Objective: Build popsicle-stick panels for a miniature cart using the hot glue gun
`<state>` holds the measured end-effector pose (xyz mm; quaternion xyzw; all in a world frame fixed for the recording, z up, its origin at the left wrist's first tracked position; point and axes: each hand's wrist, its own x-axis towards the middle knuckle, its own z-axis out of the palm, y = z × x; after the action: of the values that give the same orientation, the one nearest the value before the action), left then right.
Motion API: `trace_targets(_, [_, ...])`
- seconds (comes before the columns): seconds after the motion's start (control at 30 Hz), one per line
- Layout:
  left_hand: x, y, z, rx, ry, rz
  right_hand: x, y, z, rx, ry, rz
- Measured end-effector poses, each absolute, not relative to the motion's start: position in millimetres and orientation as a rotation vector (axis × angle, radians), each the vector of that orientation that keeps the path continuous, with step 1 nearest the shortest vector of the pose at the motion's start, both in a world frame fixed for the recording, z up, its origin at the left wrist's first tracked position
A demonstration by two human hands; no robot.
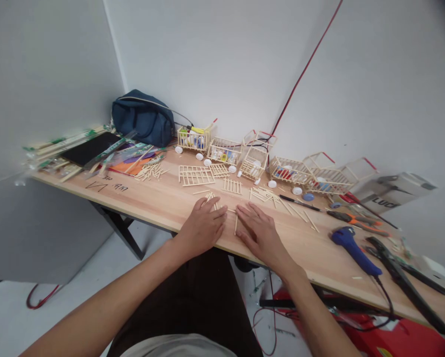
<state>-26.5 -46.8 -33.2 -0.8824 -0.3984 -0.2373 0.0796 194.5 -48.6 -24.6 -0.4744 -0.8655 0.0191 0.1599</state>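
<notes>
My left hand (203, 225) lies flat, palm down, on the wooden table (163, 203) near its front edge, fingers spread over a few thin wooden sticks (212, 198). My right hand (260, 233) rests flat beside it, a single stick (236, 224) lying between the two hands. Neither hand grips anything. Just beyond the hands lie flat stick lattice panels (195, 175) and loose sticks (261, 194). Along the back stand several small stick-built carts (224, 150) with white wheels.
A blue bag (142, 118) sits in the back left corner beside packets of sticks (64, 144) and coloured paper. At the right lie a blue glue gun (351, 243), orange-handled pliers (360, 219), a black pen (300, 202) and a grey box (391, 191). A red cable (304, 69) runs up the wall.
</notes>
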Motion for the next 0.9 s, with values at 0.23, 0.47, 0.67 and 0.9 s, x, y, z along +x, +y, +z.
trace_targets(0.23, [-27,-49,-29,-2.654,-1.202,-0.69,182,-57,-17,-1.311,-2.542,-0.045])
trace_targets(0.47, [-26,-49,-29,-2.647,-1.211,-0.689,169,-61,-19,-1.346,-2.592,-0.075])
trace_targets(0.67, [-27,-49,-30,-2.673,-1.236,-0.752,170,-60,-21,-1.363,-2.574,-0.085])
trace_targets(0.9, [-31,-47,-33,-2.556,-1.395,-1.17,169,-62,-20,-1.356,-2.557,-0.083])
